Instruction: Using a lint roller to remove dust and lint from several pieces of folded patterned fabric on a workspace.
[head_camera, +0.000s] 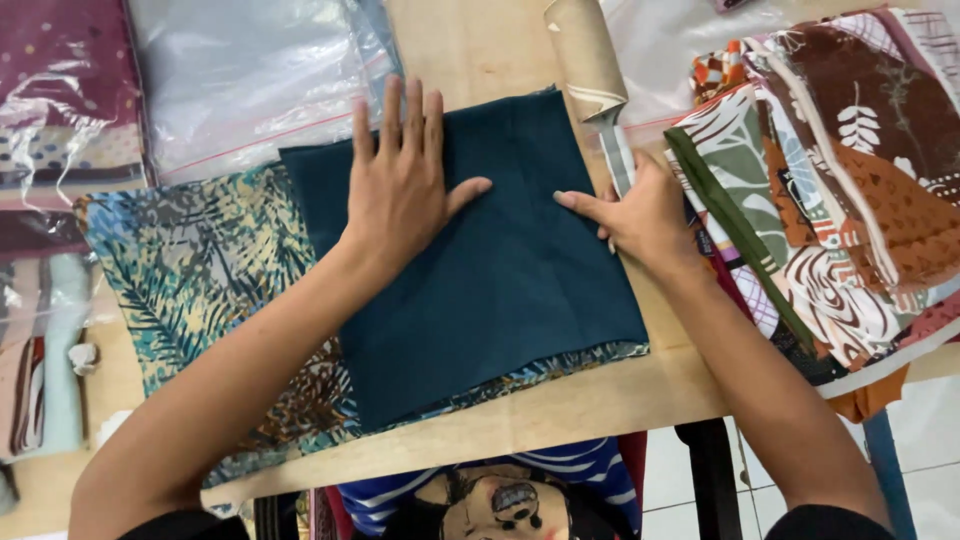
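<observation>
- Dark teal folded cloth (500, 270) lies on leaf-print fabric (190, 270) at the wooden table (560, 410) front edge.
- Left hand (400, 185) flat, fingers spread, pinning it.
- Right hand (640, 215) presses its right edge; hands apart, gripping nothing.
- Patterned cloth stack (830, 180) right; plastic bags (240, 80) behind.

Folded cloth (500, 270) – plain dark teal; under-cloth (190, 270) – blue-yellow leaf print.

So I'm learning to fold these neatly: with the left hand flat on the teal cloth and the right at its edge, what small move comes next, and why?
Probably slide the left hand rightward across the dark teal folded cloth to smooth it. That palm lies flat on the upper left part, while the right hand pins the right edge, so the stretch between them is not yet pressed. The cloth lies on a leaf-print fabric, so press lightly.
</observation>
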